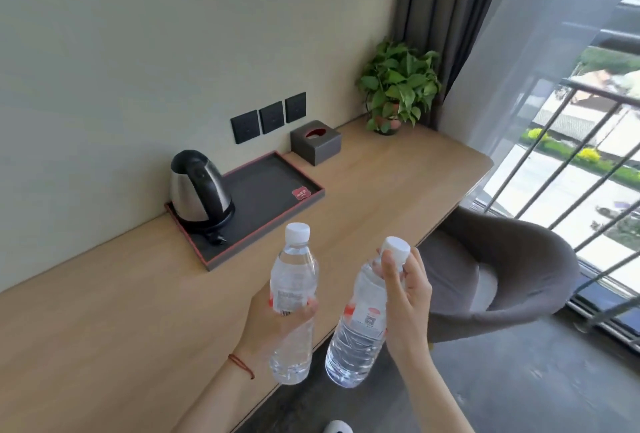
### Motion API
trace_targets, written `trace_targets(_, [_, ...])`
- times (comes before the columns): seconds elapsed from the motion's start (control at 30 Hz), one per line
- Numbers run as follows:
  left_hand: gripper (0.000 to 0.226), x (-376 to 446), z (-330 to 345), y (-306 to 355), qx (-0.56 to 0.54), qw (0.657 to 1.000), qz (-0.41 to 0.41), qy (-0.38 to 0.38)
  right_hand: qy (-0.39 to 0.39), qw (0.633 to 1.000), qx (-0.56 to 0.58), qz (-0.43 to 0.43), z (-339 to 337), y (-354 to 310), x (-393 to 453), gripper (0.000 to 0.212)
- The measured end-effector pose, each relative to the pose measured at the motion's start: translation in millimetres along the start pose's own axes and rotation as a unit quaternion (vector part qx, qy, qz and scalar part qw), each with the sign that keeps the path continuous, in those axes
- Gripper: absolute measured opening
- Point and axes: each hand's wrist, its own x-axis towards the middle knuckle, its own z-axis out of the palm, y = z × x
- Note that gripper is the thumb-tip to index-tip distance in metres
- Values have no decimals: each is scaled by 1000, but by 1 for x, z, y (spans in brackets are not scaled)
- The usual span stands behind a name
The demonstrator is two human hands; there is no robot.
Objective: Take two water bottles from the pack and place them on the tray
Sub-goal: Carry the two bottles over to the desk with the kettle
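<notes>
My left hand (273, 325) grips one clear water bottle (293, 280) with a white cap around its label, holding it upright over the desk's front edge. My right hand (408, 297) holds a second water bottle (360, 321) by its neck, tilted a little to the right, just off the desk edge. The dark tray (277, 186) with a red rim lies on the desk beyond both bottles, its right half bare apart from a small red tag. The pack is not in view.
A steel kettle (198, 190) stands on the tray's left end. Behind the tray are a grey tissue box (316, 143), wall sockets (268, 118) and a potted plant (398, 86). A grey chair (498, 269) sits under the wooden desk (381, 183) at the right, by the window.
</notes>
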Motion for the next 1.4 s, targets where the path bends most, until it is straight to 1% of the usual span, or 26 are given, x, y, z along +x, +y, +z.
trace_targets(0.07, [28,27,16,4,-19,1000,-4,11,-17,1000,-3,-10,-4,5,34,16])
trace_targets(0.2, [45,74,46,19,-40,998,-16,46,-56,998,-11,-22,-10,14,102,23])
trace_targets(0.33, [44,104,68,23,-38,995,-14,87,-122,992,-4,-19,-7,30,155,29])
trace_targets(0.4, [39,117,75,18,-45,991,-22,123,-166,986,-6,-30,-3,41,179,30])
trace_targets(0.53, [40,137,92,11,-52,977,-33,206,-263,964,-5,-47,9,65,222,30])
trace_targets(0.67, [47,152,106,12,-65,950,-53,299,-351,934,-6,-65,26,83,253,17])
trace_targets(0.8, [50,168,113,5,-62,928,-88,356,-418,902,-20,-108,46,100,277,13])
trace_targets(0.93, [54,187,109,-7,-17,924,-95,370,-456,881,-23,-121,65,126,292,4])
trace_targets(1.0, [56,196,104,-15,-3,923,-106,371,-466,876,-25,-121,75,139,296,4])
trace_targets(1.13, [61,212,98,-33,0,919,-127,374,-483,865,-42,-129,90,159,299,10])
trace_targets(1.23, [64,221,94,-43,-25,914,-139,380,-499,855,-54,-127,95,170,301,7])
trace_targets(1.27, [64,223,93,-45,-32,913,-138,382,-498,856,-54,-131,96,171,302,18])
trace_targets(1.33, [66,224,93,-49,-47,914,-135,379,-496,857,-50,-132,96,174,303,51])
trace_targets(1.37, [67,224,94,-49,-53,916,-132,375,-498,856,-49,-131,96,174,303,60])
trace_targets(1.4, [69,223,94,-49,-58,918,-130,371,-500,855,-44,-134,96,175,303,63])
